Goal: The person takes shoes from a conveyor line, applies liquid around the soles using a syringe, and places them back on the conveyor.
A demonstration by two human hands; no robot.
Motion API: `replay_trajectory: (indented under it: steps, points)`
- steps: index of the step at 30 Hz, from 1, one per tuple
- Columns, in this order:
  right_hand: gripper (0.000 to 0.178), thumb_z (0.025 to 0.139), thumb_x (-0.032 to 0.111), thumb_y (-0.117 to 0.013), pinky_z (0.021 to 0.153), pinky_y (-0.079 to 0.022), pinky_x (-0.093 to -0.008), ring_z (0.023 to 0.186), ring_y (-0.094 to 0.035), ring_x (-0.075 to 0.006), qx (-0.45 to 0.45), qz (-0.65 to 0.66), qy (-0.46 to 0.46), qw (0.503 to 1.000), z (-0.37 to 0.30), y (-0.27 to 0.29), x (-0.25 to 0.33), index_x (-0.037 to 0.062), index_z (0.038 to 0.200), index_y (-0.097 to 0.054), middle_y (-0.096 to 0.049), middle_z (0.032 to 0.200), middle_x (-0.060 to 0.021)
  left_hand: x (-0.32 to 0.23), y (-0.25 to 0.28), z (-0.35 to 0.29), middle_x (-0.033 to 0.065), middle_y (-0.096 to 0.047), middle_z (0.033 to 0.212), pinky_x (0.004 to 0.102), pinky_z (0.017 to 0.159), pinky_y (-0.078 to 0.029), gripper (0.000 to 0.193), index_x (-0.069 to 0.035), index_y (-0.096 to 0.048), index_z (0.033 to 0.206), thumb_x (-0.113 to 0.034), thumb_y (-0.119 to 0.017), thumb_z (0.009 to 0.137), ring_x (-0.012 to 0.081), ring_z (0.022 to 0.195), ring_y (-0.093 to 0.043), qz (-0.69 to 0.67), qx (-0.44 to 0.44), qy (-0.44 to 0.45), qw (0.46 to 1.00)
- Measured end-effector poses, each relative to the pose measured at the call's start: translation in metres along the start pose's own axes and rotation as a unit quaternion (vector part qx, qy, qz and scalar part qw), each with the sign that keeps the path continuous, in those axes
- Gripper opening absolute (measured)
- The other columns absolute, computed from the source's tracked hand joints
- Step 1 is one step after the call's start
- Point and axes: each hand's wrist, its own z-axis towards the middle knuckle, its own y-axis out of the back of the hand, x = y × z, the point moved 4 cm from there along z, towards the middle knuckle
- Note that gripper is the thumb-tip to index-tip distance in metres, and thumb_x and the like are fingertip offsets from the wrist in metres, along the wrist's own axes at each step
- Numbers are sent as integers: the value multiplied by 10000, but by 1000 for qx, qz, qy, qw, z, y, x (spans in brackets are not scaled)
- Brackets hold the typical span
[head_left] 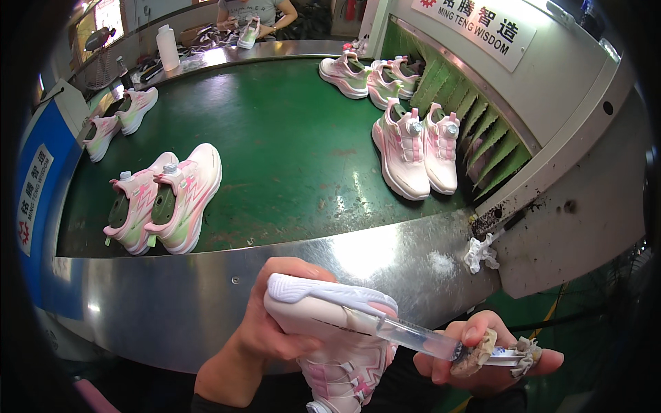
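Observation:
My left hand (275, 323) is wrapped round a pink and white sneaker (327, 320), tilted with its white sole edge upward and its laced upper toward me. A clear plastic syringe (420, 337) is in my right hand (482, 344), its plunger end bound with worn, pale wrapping. The syringe tip meets the seam between sole and upper on the sneaker's side. A thin dark line runs along that seam. Both hands are over the near metal edge of the conveyor.
Matching sneakers stand on the green conveyor belt (275, 151): a pair (172, 199) at left, another (416, 151) at right by the machine's green strip curtain (482, 131). Crumpled white tissue (482, 253) lies on the metal ledge (330, 261). Across the belt, a person (255, 17) holds a shoe near a white bottle (167, 48).

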Motion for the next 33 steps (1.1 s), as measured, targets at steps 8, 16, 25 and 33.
replay_trajectory:
  steps: [8, 16, 25, 33]
  points:
    - [908, 737, 763, -535, 629, -313, -358, 831, -529, -277, -24, 37, 3, 999, -8, 20, -19, 34, 1271, -443, -568, 1028, -265, -1, 18, -5, 220, -564, 1045, 371, 783, -522, 729, -45, -351, 1206, -225, -791, 654, 272, 924, -611, 27, -70, 6, 997]
    - [943, 712, 753, -578, 664, -349, -369, 929, -547, -291, -60, 57, 21, 996, -31, 45, -31, 14, 1278, -433, -553, 1063, -228, 13, 20, 0, 183, -566, 1122, 411, 886, -502, 801, -6, -362, 1249, -258, -789, 619, 285, 1017, -596, -75, -144, 121, 979]
    - [980, 722, 748, -572, 800, -394, -391, 1005, -540, -313, -65, 59, -4, 996, -51, 71, -55, -32, 1290, -398, -529, 1119, -256, 26, 44, -2, 148, -603, 928, 380, 746, -527, 395, 9, -516, 936, -321, -648, 766, 231, 842, -618, -21, -211, 98, 972]
    - [1134, 639, 711, -697, 938, -377, -378, 1092, -483, -275, 23, 106, -47, 993, -68, 64, -57, -53, 1359, -268, -449, 1178, -184, 14, 115, -40, 101, -591, 809, 331, 660, -505, 310, -24, -503, 775, -319, -588, 820, 164, 742, -590, 120, -227, 31, 966]
